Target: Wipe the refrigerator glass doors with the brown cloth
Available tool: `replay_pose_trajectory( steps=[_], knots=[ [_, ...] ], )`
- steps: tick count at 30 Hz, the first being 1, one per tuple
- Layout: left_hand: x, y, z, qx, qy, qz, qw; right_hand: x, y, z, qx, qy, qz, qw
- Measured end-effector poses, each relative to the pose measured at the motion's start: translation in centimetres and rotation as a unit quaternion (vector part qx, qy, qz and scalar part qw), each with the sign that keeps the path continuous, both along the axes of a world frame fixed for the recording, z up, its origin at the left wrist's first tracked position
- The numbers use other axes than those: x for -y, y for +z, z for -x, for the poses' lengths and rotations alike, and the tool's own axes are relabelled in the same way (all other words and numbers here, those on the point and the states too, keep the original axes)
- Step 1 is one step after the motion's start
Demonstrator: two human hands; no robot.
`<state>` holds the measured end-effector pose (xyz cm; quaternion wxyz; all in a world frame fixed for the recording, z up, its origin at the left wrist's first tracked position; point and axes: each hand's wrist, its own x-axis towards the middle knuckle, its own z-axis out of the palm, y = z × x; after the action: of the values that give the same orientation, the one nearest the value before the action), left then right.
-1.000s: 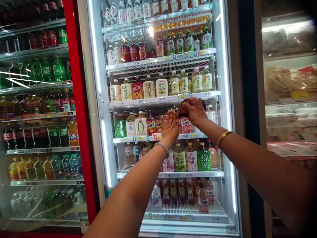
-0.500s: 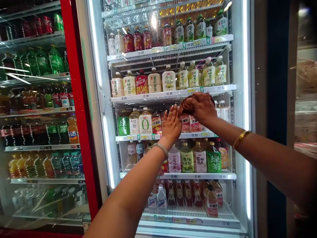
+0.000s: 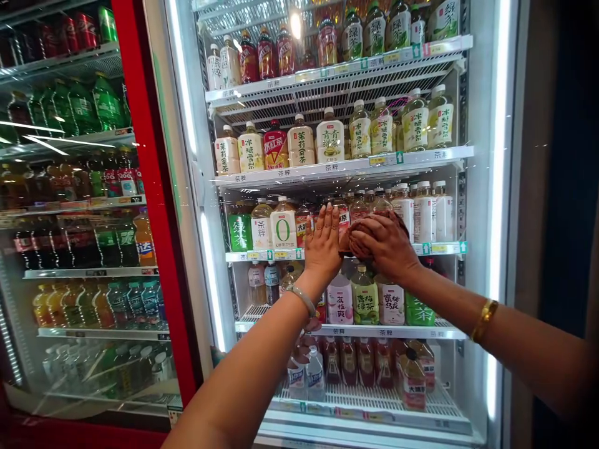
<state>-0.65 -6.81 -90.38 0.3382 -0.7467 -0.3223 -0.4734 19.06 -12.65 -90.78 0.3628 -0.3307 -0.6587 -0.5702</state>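
Observation:
A glass door (image 3: 281, 187) covers a lit fridge with rows of bottled drinks. My left hand (image 3: 322, 246) lies flat on the glass with its fingers apart, in front of the third full row of bottles. A pale bangle circles that wrist. Just to its right, my right hand (image 3: 390, 249) presses a crumpled brown cloth (image 3: 361, 238) against the glass, its fingers curled over it. A gold bracelet (image 3: 484, 320) is on the right wrist.
On the left, beyond a red frame (image 3: 154, 187), another fridge holds green bottles (image 3: 82, 106), cans and other drinks. Bright light strips run down both sides of the middle fridge. A dark panel (image 3: 568, 156) stands at the right edge.
My right hand has moved down the glass with the cloth, from shelf-edge height to beside the left hand. The left hand stays almost in place. The view has shifted slightly.

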Motion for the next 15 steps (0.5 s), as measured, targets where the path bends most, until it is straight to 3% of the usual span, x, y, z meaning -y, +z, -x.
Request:
replay_pose_trajectory(
  steps=[3,6,8,9,11,15],
  knots=[
    [-0.2,0.4,0.8,-0.019,-0.002,-0.007,1.0,-0.6,4.7,1.1,-0.011,-0.019,0.022,1.0],
    [-0.3,1.1,1.0,-0.001,-0.002,0.0,1.0,-1.6,10.2,3.1,-0.107,-0.016,0.037,0.993],
    [-0.2,1.2,1.2,0.031,0.004,0.014,0.999,-2.3,11.9,4.3,-0.147,-0.008,0.032,0.989],
    [-0.2,1.2,1.4,0.044,0.004,0.019,0.999,-2.5,11.8,4.8,-0.155,-0.003,0.027,0.988],
    [-0.1,0.7,2.1,0.052,0.002,0.024,0.998,-2.6,10.0,5.5,-0.14,0.003,0.019,0.99],
    [-0.2,-0.5,4.3,0.019,0.011,0.025,0.999,-1.6,3.0,6.0,-0.054,0.002,0.032,0.998]
  ],
)
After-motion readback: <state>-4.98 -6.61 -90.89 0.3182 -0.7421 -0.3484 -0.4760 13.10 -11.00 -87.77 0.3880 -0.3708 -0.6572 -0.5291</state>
